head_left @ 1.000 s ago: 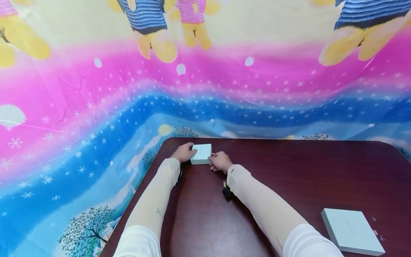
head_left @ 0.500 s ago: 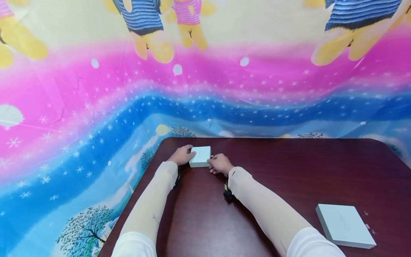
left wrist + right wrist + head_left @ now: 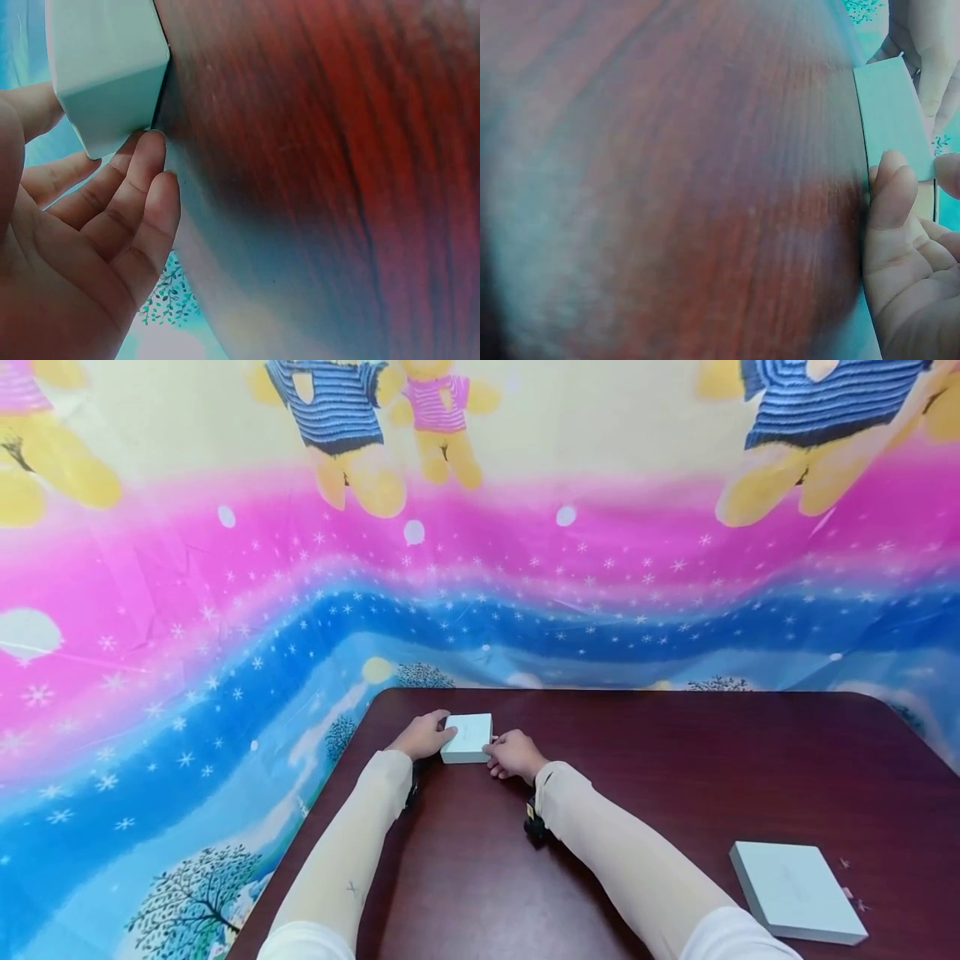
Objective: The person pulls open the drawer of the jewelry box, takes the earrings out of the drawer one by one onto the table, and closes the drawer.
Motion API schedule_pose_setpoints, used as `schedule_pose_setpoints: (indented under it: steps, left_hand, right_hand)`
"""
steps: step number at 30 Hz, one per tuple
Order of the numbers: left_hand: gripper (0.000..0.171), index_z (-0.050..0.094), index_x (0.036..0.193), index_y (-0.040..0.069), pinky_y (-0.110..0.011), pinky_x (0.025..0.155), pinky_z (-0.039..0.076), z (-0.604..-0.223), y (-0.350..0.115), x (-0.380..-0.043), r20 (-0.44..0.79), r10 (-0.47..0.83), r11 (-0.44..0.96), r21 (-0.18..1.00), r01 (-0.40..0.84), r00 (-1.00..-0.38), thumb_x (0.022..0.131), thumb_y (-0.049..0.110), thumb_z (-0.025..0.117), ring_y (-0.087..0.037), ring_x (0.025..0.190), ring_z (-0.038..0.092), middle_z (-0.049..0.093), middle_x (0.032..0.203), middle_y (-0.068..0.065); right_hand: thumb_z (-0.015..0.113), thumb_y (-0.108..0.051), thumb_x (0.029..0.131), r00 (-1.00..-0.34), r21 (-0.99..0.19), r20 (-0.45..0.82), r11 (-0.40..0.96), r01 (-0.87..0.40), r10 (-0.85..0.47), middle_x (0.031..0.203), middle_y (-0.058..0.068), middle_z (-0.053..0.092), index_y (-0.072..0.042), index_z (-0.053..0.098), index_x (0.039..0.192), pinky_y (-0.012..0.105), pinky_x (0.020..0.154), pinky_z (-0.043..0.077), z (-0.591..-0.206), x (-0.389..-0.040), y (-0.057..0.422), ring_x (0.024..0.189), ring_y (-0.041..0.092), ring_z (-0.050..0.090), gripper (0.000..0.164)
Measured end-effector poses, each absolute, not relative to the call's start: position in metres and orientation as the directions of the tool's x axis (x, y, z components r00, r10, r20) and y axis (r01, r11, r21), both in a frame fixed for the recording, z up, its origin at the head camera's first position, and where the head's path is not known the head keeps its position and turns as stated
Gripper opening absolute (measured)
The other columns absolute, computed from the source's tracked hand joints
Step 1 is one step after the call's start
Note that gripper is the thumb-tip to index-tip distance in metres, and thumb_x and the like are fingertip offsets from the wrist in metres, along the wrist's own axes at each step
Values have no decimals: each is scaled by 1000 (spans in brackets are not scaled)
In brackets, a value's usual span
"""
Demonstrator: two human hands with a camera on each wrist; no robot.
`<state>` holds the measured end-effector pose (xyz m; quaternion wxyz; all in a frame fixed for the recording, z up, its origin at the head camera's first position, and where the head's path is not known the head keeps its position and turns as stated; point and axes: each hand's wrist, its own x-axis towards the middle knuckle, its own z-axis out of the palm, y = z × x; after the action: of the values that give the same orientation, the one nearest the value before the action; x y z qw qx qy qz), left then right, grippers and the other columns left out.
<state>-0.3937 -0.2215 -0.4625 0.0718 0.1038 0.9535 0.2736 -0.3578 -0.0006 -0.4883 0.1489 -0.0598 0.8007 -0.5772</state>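
A small white box lies near the table's far left corner. My left hand grips its left side, thumb on the top face. In the left wrist view, the fingertips touch the lower edge of the white box. On the right, my right hand holds the box's right end between thumb and curled fingers. The right wrist view shows the box with a narrow beige strip beside the right fingers; what the strip is stays partly hidden.
A larger white box lies flat at the table's right front, with a small pink tab on its right side. The dark red table ends at a printed cloth backdrop behind and to the left.
The head view has shifted slightly, so everything sits a little differently in it. Both hands keep their places on the small box, with no clear movement of either.
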Motion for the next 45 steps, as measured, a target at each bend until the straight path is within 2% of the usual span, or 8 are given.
schedule_pose_setpoints:
  steps: [5,10,13,19,30,33,40,45]
  left_hand:
    - [62,37,150,8,-44,90,45,-464,-219,-388,-78,260,832,524,183,-962,100,41,53,-23,109,57,57,125,-11]
    - [62,38,149,7,-40,76,43,-462,-217,-382,-78,275,830,522,196,-958,100,40,53,-20,70,53,60,89,-7]
    - [61,38,149,6,-39,72,41,-462,-214,-380,-83,289,830,519,206,-954,100,40,54,-20,59,47,56,77,-6]
    - [61,40,148,6,-39,75,41,-463,-211,-374,-76,304,829,512,225,-949,99,39,56,-19,72,54,58,85,-3]
    - [62,40,148,7,-38,77,43,-463,-208,-363,-80,313,830,507,232,-946,98,40,57,-18,84,55,60,100,-3]
    - [62,40,148,7,-38,77,43,-461,-206,-362,-72,319,829,504,241,-945,98,41,56,-18,84,55,60,100,-3]
    - [62,40,148,6,-38,73,42,-459,-206,-357,-76,336,823,508,253,-939,99,40,55,-19,67,52,57,82,-4]
    - [63,40,148,6,-38,74,42,-462,-205,-352,-83,343,830,494,260,-936,99,42,55,-18,71,53,58,87,-3]
  right_hand:
    - [61,-21,97,-949,-942,-160,328,64,-273,80,13,68,1,72,97,31,55,54,-489,-350,3,62,20,65,24]
    - [62,-20,97,-946,-945,-162,321,67,-279,79,13,68,1,72,94,31,55,54,-488,-345,8,60,19,64,24]
    - [62,-20,96,-945,-943,-166,325,69,-282,79,13,68,2,72,95,31,55,54,-486,-342,11,60,19,64,24]
    - [62,-20,96,-942,-940,-172,335,69,-287,79,13,68,2,72,95,31,55,54,-487,-336,17,61,19,64,24]
    - [63,-19,96,-938,-945,-179,318,80,-295,78,13,68,2,71,97,32,55,54,-487,-325,24,61,20,64,23]
    - [62,-19,96,-940,-947,-177,310,82,-291,78,13,68,2,71,97,32,55,54,-485,-323,25,61,20,63,23]
    - [64,-19,95,-939,-947,-184,307,91,-292,78,14,68,3,70,95,32,55,53,-482,-316,26,60,19,63,23]
    - [64,-19,95,-939,-942,-185,324,85,-289,77,13,68,3,69,94,31,54,53,-484,-308,28,59,19,63,23]
